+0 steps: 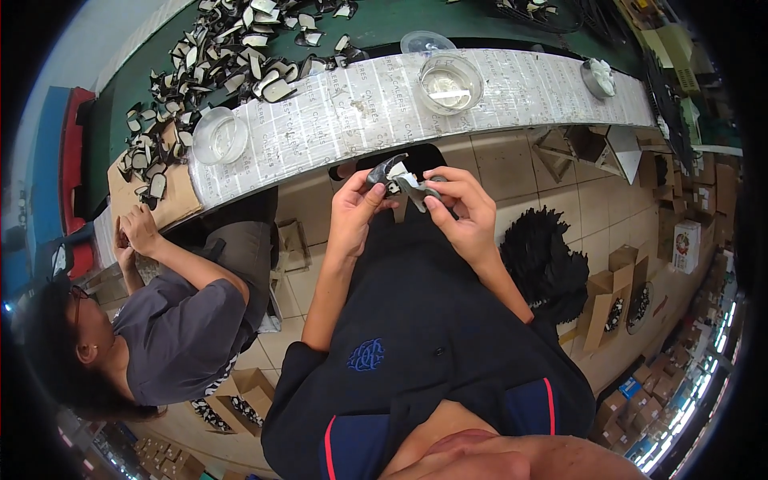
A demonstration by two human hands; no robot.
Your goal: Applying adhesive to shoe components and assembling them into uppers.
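Note:
Both my hands hold one black shoe-upper piece with a white and grey lining, in front of my chest just short of the table edge. On its left end the fingers and thumb of my left hand are closed. Thumb and fingers of my right hand pinch its right side. The piece looks bent, with its pale inside facing up, and my fingers hide part of it. Beyond my hands, a clear round tub stands on the paper-covered table strip.
Similar black, pale-lined pieces are heaped on the green tabletop. Another clear tub stands left, and a small cup right. At my left a co-worker handles a piece beside brown cardboard. Black material and boxes lie right.

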